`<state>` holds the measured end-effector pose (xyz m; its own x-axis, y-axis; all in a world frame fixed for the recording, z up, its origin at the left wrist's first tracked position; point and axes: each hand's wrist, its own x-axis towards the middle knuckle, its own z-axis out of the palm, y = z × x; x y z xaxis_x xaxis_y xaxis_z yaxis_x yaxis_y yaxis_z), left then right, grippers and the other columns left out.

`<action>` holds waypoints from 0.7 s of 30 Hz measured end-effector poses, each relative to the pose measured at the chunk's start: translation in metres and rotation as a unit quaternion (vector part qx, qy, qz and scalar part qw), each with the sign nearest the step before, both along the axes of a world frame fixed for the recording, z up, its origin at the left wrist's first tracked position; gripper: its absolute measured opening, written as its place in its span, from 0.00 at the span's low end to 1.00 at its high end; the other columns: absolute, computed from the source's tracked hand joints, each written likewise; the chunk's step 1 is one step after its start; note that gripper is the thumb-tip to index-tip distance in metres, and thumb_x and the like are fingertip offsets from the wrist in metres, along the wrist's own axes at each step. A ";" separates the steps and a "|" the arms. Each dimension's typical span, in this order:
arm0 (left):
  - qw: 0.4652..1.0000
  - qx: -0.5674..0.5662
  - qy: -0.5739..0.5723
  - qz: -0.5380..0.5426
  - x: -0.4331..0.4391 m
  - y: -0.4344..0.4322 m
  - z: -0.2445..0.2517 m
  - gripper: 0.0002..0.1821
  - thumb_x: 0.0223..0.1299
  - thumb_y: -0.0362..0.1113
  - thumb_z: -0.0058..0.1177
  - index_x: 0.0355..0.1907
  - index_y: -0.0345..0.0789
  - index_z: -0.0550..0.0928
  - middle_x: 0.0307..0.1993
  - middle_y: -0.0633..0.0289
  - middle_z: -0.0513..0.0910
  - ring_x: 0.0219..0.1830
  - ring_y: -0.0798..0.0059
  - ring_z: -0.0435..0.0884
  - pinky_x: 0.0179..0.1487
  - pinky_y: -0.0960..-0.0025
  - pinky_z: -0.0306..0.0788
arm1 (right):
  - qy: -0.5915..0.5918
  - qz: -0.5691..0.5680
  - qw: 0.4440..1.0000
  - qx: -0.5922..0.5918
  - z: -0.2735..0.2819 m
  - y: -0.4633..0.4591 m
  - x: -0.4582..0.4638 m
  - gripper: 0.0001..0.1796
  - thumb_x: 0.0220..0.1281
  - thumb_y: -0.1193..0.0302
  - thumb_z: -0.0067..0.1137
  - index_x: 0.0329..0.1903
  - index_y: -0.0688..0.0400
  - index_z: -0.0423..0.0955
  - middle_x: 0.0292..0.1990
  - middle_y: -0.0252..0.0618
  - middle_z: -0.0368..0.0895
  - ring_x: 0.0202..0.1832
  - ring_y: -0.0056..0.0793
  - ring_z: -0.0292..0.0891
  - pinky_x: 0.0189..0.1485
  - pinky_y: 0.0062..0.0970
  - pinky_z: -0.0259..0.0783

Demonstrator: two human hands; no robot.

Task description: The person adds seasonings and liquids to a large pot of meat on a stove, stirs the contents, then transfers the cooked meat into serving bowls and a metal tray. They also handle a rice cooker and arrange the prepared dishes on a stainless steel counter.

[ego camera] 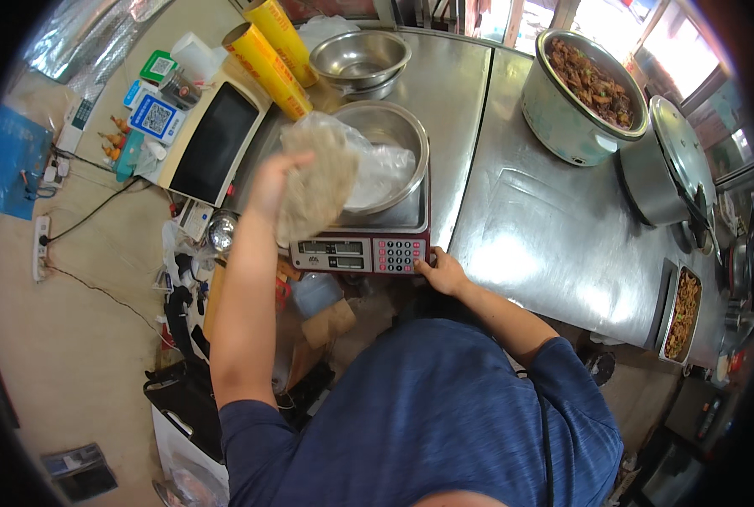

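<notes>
A greyish-beige cloth (320,180), blurred by motion, is gripped in my left hand (274,184) above the left side of a digital weighing scale (359,255). On the scale's metal pan stands a stainless steel bowl (422,149) with a clear plastic bag (386,174) in it; the cloth hides part of both. My right hand (441,271) is at the scale's front right corner. Its thumb rests on the lower right of the keypad (402,256), and a finger lies against the casing's side. Nothing is visibly held in it.
Two yellow boxed rolls (269,70) and stacked steel bowls (360,57) stand behind the scale. To the left is a cream touchscreen terminal (214,142). A large pot of braised meat (567,127), a lidded pot (653,180) and a food tray (682,315) are on the right.
</notes>
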<state>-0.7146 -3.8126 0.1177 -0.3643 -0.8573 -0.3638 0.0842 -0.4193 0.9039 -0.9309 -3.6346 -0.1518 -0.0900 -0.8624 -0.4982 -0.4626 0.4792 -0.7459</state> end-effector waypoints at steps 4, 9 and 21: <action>0.972 0.023 -0.224 -0.060 0.005 0.005 -0.044 0.20 0.56 0.32 0.54 0.52 0.27 0.77 0.46 0.53 0.82 0.46 0.67 0.82 0.50 0.69 0.74 | 0.018 0.031 0.999 0.009 0.004 -0.003 -0.005 0.43 0.57 0.43 0.56 0.64 0.65 0.62 0.44 0.57 0.81 0.50 0.50 0.78 0.55 0.39 0.71; 0.989 -0.011 -0.150 0.005 0.018 0.024 -0.011 0.21 0.55 0.31 0.55 0.52 0.26 0.77 0.45 0.55 0.82 0.45 0.68 0.82 0.49 0.70 0.74 | 0.034 -0.026 0.998 -0.038 0.039 -0.018 -0.033 0.40 0.55 0.52 0.59 0.63 0.67 0.62 0.38 0.53 0.82 0.44 0.46 0.80 0.50 0.36 0.73; 0.793 0.105 -0.178 0.573 0.247 0.281 -0.230 0.31 0.47 0.30 0.61 0.58 0.28 0.72 0.49 0.56 0.79 0.49 0.63 0.78 0.53 0.65 0.71 | -0.107 -0.191 0.975 -0.030 -0.004 -0.036 -0.096 0.27 0.61 0.65 0.57 0.60 0.64 0.65 0.31 0.35 0.74 0.26 0.20 0.68 0.28 0.20 0.67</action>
